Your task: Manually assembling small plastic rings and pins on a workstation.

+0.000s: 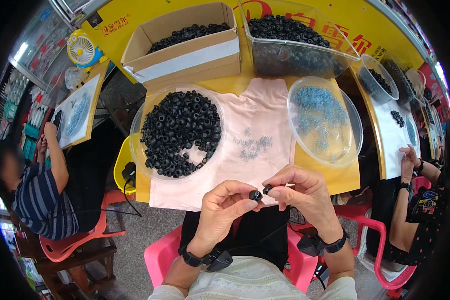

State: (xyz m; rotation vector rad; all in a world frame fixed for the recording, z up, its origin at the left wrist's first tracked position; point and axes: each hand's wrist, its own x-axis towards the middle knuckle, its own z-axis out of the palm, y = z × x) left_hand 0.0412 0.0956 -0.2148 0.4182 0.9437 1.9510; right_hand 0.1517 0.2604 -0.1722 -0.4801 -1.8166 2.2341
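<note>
My left hand [226, 206] pinches a small round black plastic cap [255, 195] with a ring-shaped mark on its face. Close beside it, my right hand [305, 194] holds a smaller black plastic piece [268, 189] between thumb and forefinger. Both hands are over the near edge of a pink cloth [250, 112] on the yellow table. Left of them, a round transparent tray [138, 167] holds a heap of black plastic caps [182, 127]. To the right, a transparent oval tray [354, 142] contains tiny bluish translucent pieces [317, 107]. More such tiny pieces [252, 145] lie scattered on the cloth.
At the table's back stand a cardboard box [185, 62] and a transparent bin [297, 60], both filled with black caps. A yellow bucket [126, 165] is beside the table's left edge. One person [42, 200] sits at the left table, another [420, 210] at the right.
</note>
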